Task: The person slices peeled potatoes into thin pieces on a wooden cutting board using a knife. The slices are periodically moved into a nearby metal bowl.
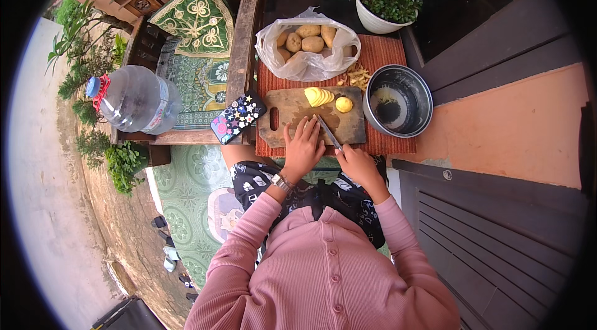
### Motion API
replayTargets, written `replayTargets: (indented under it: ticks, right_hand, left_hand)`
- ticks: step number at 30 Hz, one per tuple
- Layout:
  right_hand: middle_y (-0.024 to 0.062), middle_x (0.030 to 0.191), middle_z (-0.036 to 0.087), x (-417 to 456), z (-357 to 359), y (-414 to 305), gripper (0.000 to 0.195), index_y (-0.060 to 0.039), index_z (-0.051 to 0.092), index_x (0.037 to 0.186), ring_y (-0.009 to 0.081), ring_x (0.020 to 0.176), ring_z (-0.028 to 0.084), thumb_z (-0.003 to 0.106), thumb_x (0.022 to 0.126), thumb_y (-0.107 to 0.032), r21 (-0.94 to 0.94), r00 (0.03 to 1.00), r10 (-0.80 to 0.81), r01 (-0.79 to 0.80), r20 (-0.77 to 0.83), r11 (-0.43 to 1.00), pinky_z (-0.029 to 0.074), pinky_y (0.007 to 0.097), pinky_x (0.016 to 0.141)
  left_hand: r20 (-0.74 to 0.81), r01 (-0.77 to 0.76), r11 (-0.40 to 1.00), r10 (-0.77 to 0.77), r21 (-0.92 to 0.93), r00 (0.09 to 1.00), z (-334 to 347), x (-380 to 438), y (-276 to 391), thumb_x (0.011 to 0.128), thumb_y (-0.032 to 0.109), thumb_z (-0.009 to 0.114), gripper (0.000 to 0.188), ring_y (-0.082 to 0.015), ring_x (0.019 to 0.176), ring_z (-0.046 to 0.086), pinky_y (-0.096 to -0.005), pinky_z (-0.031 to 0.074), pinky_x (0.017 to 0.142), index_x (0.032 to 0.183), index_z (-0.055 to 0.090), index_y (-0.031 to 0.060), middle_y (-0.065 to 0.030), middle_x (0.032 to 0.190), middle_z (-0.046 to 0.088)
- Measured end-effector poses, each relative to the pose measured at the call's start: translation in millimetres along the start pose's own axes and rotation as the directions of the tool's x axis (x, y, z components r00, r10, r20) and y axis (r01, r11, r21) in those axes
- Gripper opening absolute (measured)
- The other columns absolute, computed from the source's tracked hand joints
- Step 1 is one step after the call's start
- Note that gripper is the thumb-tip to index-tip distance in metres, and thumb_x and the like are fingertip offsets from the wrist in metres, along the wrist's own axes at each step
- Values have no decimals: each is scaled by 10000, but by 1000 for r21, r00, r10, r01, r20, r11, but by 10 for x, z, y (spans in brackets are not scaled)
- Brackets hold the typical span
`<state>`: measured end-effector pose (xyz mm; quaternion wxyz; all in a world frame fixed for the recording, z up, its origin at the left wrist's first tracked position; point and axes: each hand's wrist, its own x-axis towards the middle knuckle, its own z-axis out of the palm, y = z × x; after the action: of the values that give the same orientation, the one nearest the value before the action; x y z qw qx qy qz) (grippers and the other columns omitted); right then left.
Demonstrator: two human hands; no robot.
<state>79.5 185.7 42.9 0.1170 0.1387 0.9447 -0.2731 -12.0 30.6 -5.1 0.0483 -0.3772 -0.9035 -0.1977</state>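
Observation:
My right hand grips the handle of a knife, whose blade rests over a wooden cutting board and points up and left. Fingers slightly spread, my left hand lies on the near part of the board, its fingertips close to the knife tip; nothing shows in its grasp. Overlapping yellow potato slices sit near the board's far edge. Beside them on the right is a peeled potato piece. Dark wet patches mark the wood.
An open plastic bag of unpeeled potatoes stands behind the board. Peelings lie near a metal pot on an orange-red mat. A phone in a star-patterned case rests at left, beyond it a large water bottle. A potted plant stands behind.

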Motion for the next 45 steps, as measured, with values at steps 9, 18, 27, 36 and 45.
replayTargets:
  ticks: [9,18,27,36,45]
  right_hand:
    - [222,641,637,-29,32,-63,298,5,569,873,411,626,650,491,940,-275,-52,992,-99,95,-83,994,528,513,588]
    - [204,607,628,-18,2,-93,287,-21,535,878,398,588,648,469,963,-288,-123,989,-104,91,-101,988,527,503,542]
    - [202,599,629,-4,-23,-156,272,-26,521,890,392,582,652,462,966,-280,-152,988,-111,93,-111,984,526,496,528]
    - [183,571,624,18,9,-185,275,-26,513,863,369,563,657,456,972,-272,-197,986,-128,105,-107,975,531,473,510]
    - [160,562,628,62,72,-192,302,-31,505,834,327,546,667,444,989,-283,-264,984,-142,110,-104,958,536,432,485]
  left_hand:
    - [9,-14,1000,14,-11,1000,-13,4,-14,819,249,603,470,-258,1323,390,-570,181,1085,1229,579,22,-86,1382,479]
    - [15,-27,1000,27,-7,1000,-32,14,-13,812,239,606,457,-253,1316,402,-570,180,1086,1211,594,17,-91,1364,498]
    - [21,-37,999,37,18,999,-18,13,-15,819,243,605,469,-247,1306,411,-565,185,1085,1225,584,10,-97,1339,515]
    - [39,-41,999,41,7,998,-27,15,-6,833,249,572,496,-255,1301,407,-583,199,1084,1248,560,-22,-118,1331,517]
    - [48,-36,999,37,-19,998,-27,10,1,820,244,586,512,-261,1304,405,-584,199,1082,1250,554,-33,-132,1352,501]
